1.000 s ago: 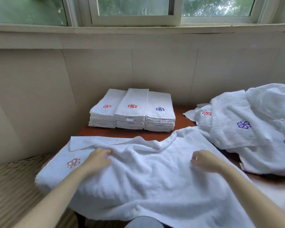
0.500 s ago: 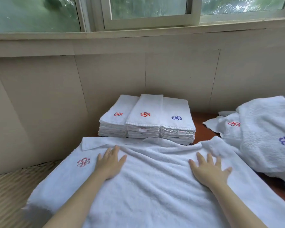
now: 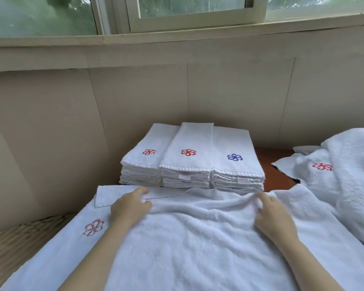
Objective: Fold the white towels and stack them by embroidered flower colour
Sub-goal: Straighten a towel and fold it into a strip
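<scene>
A white towel [image 3: 187,244] lies spread before me, a faded red flower [image 3: 93,227] stitched near its left end. My left hand [image 3: 129,206] pinches the towel's far edge at the left. My right hand [image 3: 271,213] grips a bunched fold of the same edge at the right. Behind the towel stand three stacks of folded towels: two topped with red flowers [image 3: 149,152] [image 3: 188,152] and one with a blue flower [image 3: 235,157].
A heap of unfolded white towels [image 3: 349,175], one showing a red flower, lies at the right on the reddish-brown table [image 3: 269,162]. A beige wall and a window sill rise behind. A woven mat [image 3: 13,248] lies at the lower left.
Both hands lay flat on the towel half a second ago. They have slid to its far edge and closed on the cloth.
</scene>
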Demonstrator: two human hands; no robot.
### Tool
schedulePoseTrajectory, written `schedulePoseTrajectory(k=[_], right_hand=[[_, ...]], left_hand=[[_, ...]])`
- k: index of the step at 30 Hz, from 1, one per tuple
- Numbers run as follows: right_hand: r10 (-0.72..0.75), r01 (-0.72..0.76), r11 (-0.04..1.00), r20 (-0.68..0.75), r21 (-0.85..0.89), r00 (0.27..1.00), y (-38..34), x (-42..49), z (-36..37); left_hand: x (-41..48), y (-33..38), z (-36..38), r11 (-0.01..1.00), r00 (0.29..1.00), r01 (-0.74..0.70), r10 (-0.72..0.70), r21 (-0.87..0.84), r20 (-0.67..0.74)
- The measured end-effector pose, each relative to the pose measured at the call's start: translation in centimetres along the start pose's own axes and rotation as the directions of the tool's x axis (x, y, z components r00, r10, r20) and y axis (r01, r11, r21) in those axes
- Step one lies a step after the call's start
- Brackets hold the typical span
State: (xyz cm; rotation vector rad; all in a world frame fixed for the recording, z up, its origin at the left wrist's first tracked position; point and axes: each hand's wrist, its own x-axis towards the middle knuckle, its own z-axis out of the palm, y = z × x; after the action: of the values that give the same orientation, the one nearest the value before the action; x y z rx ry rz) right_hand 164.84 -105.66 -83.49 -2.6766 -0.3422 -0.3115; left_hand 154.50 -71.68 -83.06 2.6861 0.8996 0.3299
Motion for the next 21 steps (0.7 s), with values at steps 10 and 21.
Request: schedulePoseTrajectory(k=[10,21], right_hand=[[-0.016,0.021,0.994,0.048,-0.111,0.999,-0.1,-0.3,-0.1],[-0.23,0.233,0.972,0.077,-0.021,0.97,-1.4,-1.2,-1.3]], left_hand=[[-0.9,0.1,-0.3,0.994,0.96,-0.082,0.061,-0.066,-0.273],[-1.0,0.3,-0.3,0.982,0.901,-0.119,0.046,-0.144,-0.432]])
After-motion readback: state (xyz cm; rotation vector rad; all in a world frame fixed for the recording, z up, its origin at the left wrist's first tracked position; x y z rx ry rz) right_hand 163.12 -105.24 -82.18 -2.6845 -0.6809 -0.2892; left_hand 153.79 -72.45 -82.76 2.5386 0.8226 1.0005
